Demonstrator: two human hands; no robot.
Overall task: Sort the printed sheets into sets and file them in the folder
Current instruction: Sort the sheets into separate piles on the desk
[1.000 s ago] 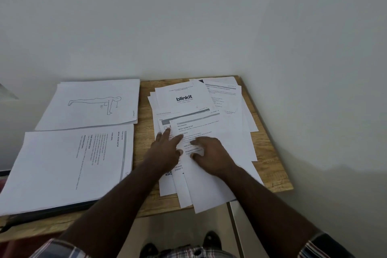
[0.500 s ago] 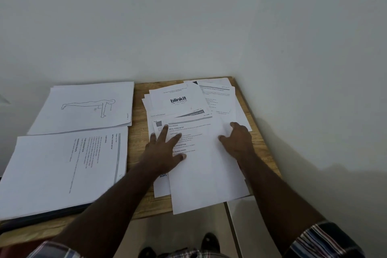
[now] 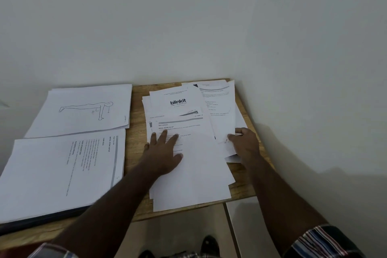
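1. A wooden table (image 3: pixel 138 138) stands in the corner of two white walls, and papers cover most of it
2. On the right half lies a loose pile of printed sheets (image 3: pixel 194 174); its near edge hangs over the near edge of the table
3. A sheet with the word "blinkit" (image 3: pixel 178 102) lies at the far side of this pile, partly under other pages
4. The left hand (image 3: pixel 164 154) lies flat on the top sheet with the fingers spread, pressing it down and gripping nothing
5. The right hand (image 3: pixel 246 144) is at the right edge of the pile, and its thumb and fingers pinch the near corner of a text page (image 3: pixel 218 115)
6. On the far left lies a set with a plank drawing (image 3: pixel 83 109) on top
7. Nearer on the left, a second set of text pages (image 3: pixel 58 174) rests on a dark folder (image 3: pixel 41 220), whose edge shows beneath it
8. A checked sleeve (image 3: pixel 320 241) covers the right arm at the bottom of the view
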